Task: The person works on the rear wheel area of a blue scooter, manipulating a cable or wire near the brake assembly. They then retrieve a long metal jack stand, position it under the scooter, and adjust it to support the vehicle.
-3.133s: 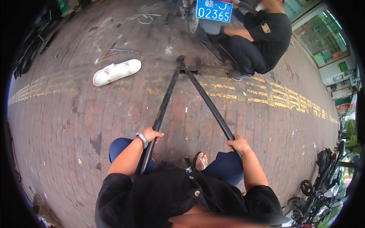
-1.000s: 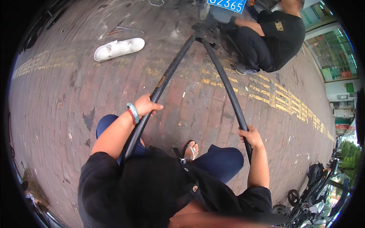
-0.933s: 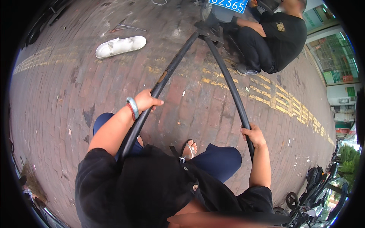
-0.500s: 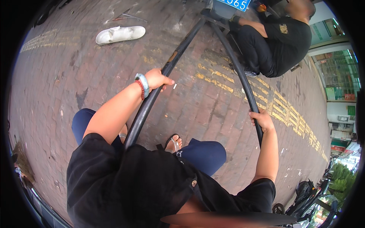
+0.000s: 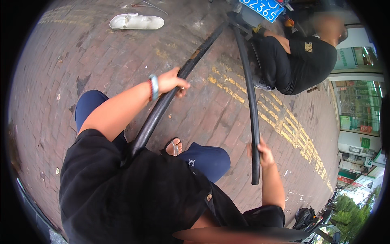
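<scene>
Two long black bars meet at the top of the view, near the back of a vehicle, and spread apart toward me. My left hand (image 5: 171,83) is closed round the left bar (image 5: 156,114), its thumb lying across the top. A worn, brownish patch shows higher up that bar, and its lower end disappears against my black shirt. Near the free lower end of the right bar (image 5: 250,93), my right hand (image 5: 265,153) is closed round it, with fingertips showing on the far side.
A person in black (image 5: 310,61) crouches at the upper right beside the bars and a blue plate (image 5: 262,8). A white elongated panel (image 5: 138,22) lies on the brick paving (image 5: 118,61) at upper left. Shop shelves (image 5: 359,101) line the right; parked two-wheelers (image 5: 313,221) stand at lower right.
The right bar has swung leftward with my right hand, and its lower end now shows. My right hand sits lower. The view has shifted, so the white panel appears higher.
</scene>
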Motion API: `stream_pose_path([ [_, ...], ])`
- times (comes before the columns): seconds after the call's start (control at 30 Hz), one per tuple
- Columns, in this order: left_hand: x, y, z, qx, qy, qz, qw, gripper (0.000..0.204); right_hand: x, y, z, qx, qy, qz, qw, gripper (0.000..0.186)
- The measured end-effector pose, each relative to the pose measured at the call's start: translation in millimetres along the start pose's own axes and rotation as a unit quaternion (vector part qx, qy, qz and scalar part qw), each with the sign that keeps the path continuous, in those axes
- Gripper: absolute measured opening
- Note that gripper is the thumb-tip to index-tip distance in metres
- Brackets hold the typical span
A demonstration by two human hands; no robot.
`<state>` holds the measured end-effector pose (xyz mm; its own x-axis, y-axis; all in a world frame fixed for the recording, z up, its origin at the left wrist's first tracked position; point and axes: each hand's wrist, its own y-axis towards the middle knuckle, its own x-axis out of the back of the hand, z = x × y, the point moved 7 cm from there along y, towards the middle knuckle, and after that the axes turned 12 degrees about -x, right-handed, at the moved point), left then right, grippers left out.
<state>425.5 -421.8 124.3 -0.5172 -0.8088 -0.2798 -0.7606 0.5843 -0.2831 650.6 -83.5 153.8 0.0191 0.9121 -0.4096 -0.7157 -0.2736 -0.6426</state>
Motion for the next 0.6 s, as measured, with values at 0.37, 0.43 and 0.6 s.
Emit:
stream_pose_path([
  [0.37, 18.7, -79.2, 30.8, 0.019, -0.048, -0.05, 0.997, 0.07, -55.7, -7.4, -70.9, -0.146, 0.119, -0.158, 0.969, 0.024],
  [0.43, 23.9, -78.7, 36.8, 0.03, -0.024, -0.07, 0.997, 0.07, -70.6, 0.1, -74.8, -0.149, 0.132, -0.169, 0.965, 0.019],
  [0.6, 32.1, -77.4, 41.5, 0.028, -0.009, -0.075, 0.997, 0.073, -90.4, 15.4, -83.8, -0.152, 0.142, -0.184, 0.961, 0.017],
])
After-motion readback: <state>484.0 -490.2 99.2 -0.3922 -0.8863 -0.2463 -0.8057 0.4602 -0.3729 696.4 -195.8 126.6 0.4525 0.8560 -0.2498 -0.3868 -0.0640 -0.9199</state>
